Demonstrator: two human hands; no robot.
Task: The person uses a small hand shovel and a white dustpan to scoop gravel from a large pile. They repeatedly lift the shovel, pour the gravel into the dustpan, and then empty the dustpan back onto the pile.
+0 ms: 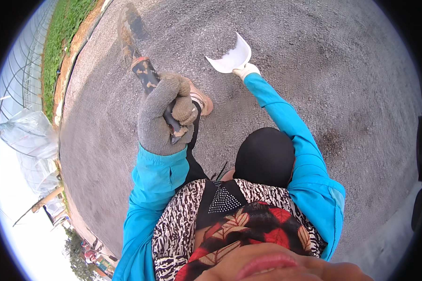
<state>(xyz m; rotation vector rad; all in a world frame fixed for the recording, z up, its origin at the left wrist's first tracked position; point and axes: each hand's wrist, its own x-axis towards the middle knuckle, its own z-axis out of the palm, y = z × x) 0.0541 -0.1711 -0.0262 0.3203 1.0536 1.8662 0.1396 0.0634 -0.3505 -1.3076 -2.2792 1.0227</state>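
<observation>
My left hand (167, 112), in a soiled grey knit glove, is closed around the dark, mud-caked handle of a hand trowel (130, 30). The trowel's blade points up and away from me and is coated with soil. My right hand (247, 71), in a pale glove, reaches out over the gravel. It grips the edge of a curved white plastic scoop or dustpan (234, 58), whose front edge looks jagged. Part of that hand is hidden by the blue sleeve, and what the scoop holds cannot be told.
Grey gravel (337, 80) spreads around me, with a darker patch (332, 140) at the right. To the left run a dark edging, bare soil and green plants (63, 45) beside a plastic-covered hoop frame (21, 80). A person (89, 253) is far off at the lower left.
</observation>
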